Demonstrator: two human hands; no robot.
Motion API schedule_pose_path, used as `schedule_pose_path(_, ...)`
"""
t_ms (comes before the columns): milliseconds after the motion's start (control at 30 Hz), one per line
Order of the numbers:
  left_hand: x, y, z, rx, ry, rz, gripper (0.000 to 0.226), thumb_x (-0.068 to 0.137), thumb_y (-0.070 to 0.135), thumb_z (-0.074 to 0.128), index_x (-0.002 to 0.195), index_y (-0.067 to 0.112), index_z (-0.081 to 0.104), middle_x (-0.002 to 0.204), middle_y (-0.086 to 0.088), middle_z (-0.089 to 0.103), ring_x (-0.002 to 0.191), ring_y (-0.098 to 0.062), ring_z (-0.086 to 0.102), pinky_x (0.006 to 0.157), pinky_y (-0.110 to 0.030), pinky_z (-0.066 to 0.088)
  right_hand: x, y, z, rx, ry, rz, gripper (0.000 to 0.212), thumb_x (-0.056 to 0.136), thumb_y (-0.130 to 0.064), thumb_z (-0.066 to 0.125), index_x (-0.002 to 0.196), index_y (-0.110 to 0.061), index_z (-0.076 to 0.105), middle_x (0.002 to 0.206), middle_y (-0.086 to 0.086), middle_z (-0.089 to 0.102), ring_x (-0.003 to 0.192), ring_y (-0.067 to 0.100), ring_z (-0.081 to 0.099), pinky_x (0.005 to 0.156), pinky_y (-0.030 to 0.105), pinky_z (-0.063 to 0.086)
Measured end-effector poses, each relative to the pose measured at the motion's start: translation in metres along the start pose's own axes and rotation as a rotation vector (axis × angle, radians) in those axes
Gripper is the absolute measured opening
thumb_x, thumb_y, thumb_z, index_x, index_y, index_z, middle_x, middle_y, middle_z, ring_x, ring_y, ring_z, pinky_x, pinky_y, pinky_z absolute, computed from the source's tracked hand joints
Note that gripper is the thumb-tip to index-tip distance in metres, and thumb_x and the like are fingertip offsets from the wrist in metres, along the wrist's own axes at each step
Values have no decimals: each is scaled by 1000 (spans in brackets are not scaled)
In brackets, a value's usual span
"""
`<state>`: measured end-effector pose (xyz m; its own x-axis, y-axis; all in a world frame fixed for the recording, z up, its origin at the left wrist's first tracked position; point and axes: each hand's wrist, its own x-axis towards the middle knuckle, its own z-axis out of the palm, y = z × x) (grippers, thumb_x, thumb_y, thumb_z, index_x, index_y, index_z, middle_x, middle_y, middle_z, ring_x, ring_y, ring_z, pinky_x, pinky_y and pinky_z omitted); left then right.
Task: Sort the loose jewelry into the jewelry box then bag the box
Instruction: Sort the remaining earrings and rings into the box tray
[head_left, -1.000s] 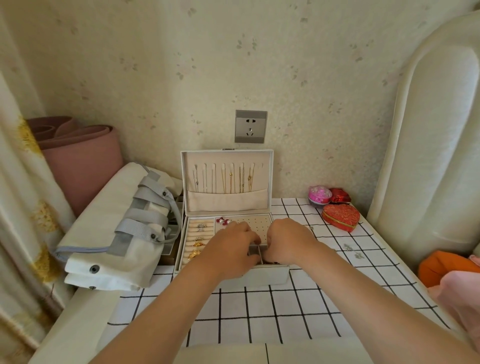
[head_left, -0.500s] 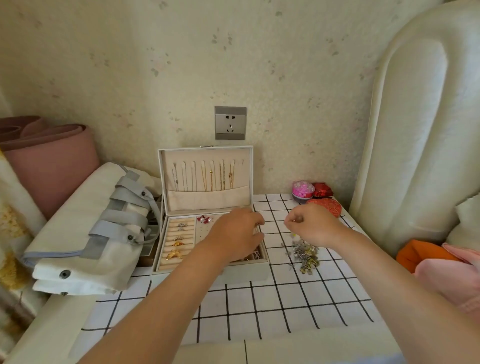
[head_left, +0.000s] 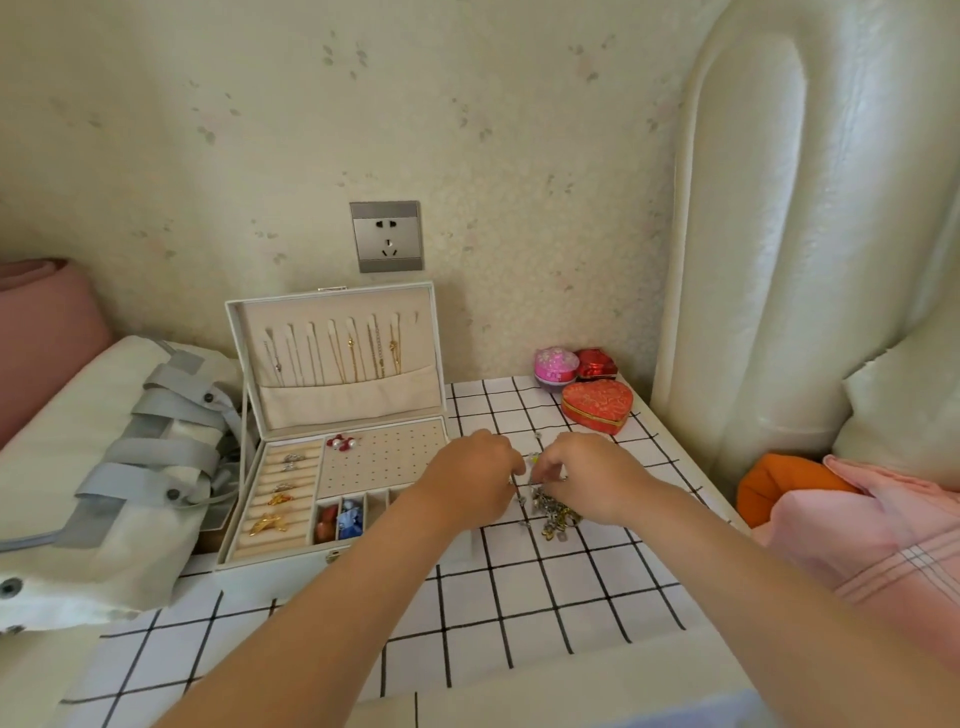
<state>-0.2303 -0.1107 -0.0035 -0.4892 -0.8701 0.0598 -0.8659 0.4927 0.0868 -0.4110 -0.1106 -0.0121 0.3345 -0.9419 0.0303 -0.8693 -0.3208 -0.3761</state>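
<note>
Both hands, the left hand (head_left: 475, 475) and the right hand (head_left: 589, 478), pinch at the heap of loose jewelry (head_left: 553, 512) on the checked cloth (head_left: 519, 597), just right of the open jewelry box (head_left: 332, 447) (what exactly they grasp I cannot tell).

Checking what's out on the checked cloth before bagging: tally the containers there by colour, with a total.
White jewelry box, lid open: 1
Red heart-shaped box: 1
Pink round box: 1
Shiny red box: 1
Total: 4

Grey wall socket (head_left: 386, 236), red heart-shaped tin (head_left: 597, 405), pink round tin (head_left: 555, 365), cream headboard (head_left: 810, 234)
</note>
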Motion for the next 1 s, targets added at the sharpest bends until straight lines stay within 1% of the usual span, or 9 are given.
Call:
schedule_pose_path(167, 11, -5, 3, 37, -62, -66, 44, 93, 10, 53, 134, 27, 58, 134, 1, 57, 124, -21, 48, 98, -33, 44, 6, -9, 10, -88, -21, -85, 19, 89, -30, 68, 105, -35, 76, 94, -13, 54, 93, 15, 61, 71, 27, 42)
schedule_pose_path(300, 16, -7, 5, 29, -111, -82, 43, 92, 12, 54, 131, 30, 60, 124, 5, 64, 115, -19, 57, 92, -31, 48, 12, -11, 15, -132, -34, -96, 17, 88, -33, 69, 102, -35, 78, 83, -16, 48, 91, 15, 60, 68, 25, 37)
schedule_pose_path(467, 16, -12, 5, -50, -88, -74, 41, 91, 13, 58, 129, 28, 61, 117, 9, 66, 109, -15, 58, 91, -29, 48, 17, -7, 15, -84, -14, -36, 12, 88, -31, 68, 92, -33, 79, 86, -12, 61, 85, 14, 62, 67, 28, 45)
schedule_pose_path(600, 15, -17, 1, -84, -42, -62, 40, 89, 15, 63, 127, 26, 62, 114, 9, 67, 107, -14, 58, 92, -29, 47, 18, -3, 10, 33, -40, 24, 9, 86, -32, 71, 91, -32, 78, 90, -12, 70, 84, 9, 65, 75, 32, 55)
schedule_pose_path(733, 15, -19, 0, -56, -25, -45, 35, 89, 20, 63, 123, 27, 64, 112, 11, 67, 105, -13, 60, 91, -27, 44, 17, -5, 15, 25, -68, -5, 12, 81, -37, 76, 93, -37, 78, 92, -17, 68, 85, 4, 62, 67, 21, 44)
schedule_pose_path(833, 13, -18, -1, -62, -23, -24, 32, 89, 22, 63, 120, 28, 65, 109, 11, 67, 102, -13, 61, 89, -27, 46, 19, -7, 18, 6, -47, -4, 9, 83, -36, 74, 91, -37, 79, 90, -16, 70, 85, 6, 63, 64, 21, 42)
schedule_pose_path(900, 12, -17, -2, -93, -21, -23, 30, 87, 25, 64, 117, 29, 67, 107, 11, 68, 100, -12, 61, 86, -29, 49, 21, -7, 17, 80, -14, 43, 7, 84, -33, 74, 87, -36, 79, 89, -15, 71, 85, 6, 64, 71, 26, 50)
schedule_pose_path(967, 11, -16, -3, -151, 2, -36, 29, 85, 30, 68, 114, 30, 67, 103, 12, 69, 95, -10, 61, 81, -29, 50, 23, -8, 12, 284, 40, 114, 6, 83, -29, 75, 83, -32, 80, 84, -15, 73, 83, 6, 66, 77, 30, 54)
schedule_pose_path(1000, 10, -15, -3, -204, 27, -53, 29, 84, 32, 71, 113, 30, 66, 100, 12, 69, 92, -8, 61, 79, -28, 50, 24, -9, 9, 421, 57, 159, 5, 83, -26, 76, 82, -29, 80, 83, -13, 73, 82, 7, 67, 75, 28, 53)
